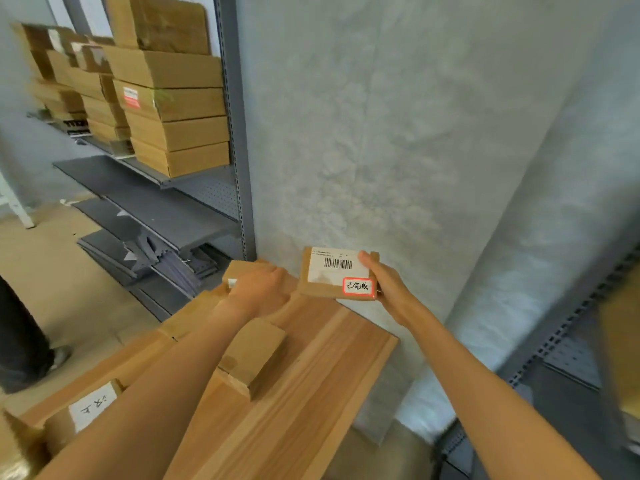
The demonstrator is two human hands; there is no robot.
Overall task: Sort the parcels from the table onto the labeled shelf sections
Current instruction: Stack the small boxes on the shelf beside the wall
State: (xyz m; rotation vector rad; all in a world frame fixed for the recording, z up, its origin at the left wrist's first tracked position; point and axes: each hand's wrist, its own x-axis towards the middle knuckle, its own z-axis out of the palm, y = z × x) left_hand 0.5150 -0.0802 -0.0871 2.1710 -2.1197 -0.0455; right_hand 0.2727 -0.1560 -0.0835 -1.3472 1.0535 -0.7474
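Head view: the right hand [388, 285] holds a small flat brown cardboard parcel [325, 285] with a white barcode label and a red-edged handwritten sticker, lifted just past the far end of the pale wooden table [311, 386], at about one o'clock from the left hand [259, 289]. Its thumb lies over the label's right edge, its fingers hidden underneath. The left hand is closed over a second brown cardboard parcel [239, 268] at the table's far edge. A third plain cardboard box [252, 355] lies at six o'clock of it. The parcels look light, stiff and smooth-sided; pinching across the short edges should serve. Grey metal shelving [239, 133] with stacked cartons stands at ten o'clock.
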